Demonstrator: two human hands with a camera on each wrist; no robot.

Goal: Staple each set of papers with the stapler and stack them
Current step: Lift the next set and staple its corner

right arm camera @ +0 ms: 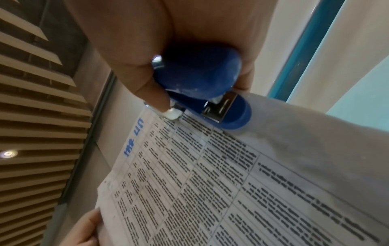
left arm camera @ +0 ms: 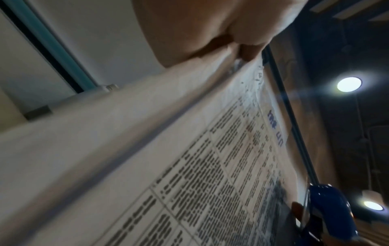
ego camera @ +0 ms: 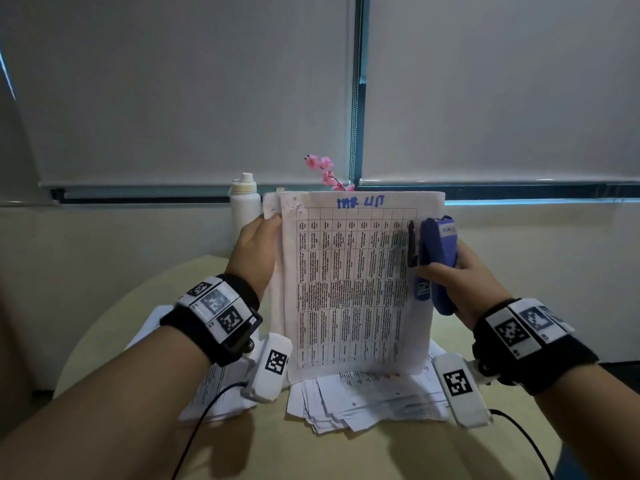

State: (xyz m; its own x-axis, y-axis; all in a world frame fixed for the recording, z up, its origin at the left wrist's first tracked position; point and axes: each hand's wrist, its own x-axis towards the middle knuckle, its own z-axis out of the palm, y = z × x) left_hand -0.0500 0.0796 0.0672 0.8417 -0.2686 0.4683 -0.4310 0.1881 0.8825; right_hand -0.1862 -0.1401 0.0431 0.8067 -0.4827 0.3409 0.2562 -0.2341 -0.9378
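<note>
I hold a set of printed table sheets (ego camera: 353, 282) upright above the table, blue handwriting along its top edge. My left hand (ego camera: 258, 244) pinches the set's upper left edge. My right hand (ego camera: 446, 268) grips a blue stapler (ego camera: 436, 261) at the set's right edge, its mouth pointing up and its black lower arm lying over the sheets' face. In the right wrist view the stapler (right arm camera: 202, 79) sits in my palm with its metal base plate against the sheets (right arm camera: 231, 183). The left wrist view shows the sheets (left arm camera: 189, 158) edge-on and the stapler (left arm camera: 328, 211) at the far end.
Loose printed sheets (ego camera: 367, 400) lie fanned on the round beige table (ego camera: 398, 452) under the held set, with more papers (ego camera: 214, 386) at the left. A white bottle (ego camera: 245, 204) and pink flowers (ego camera: 325, 171) stand behind, by the wall.
</note>
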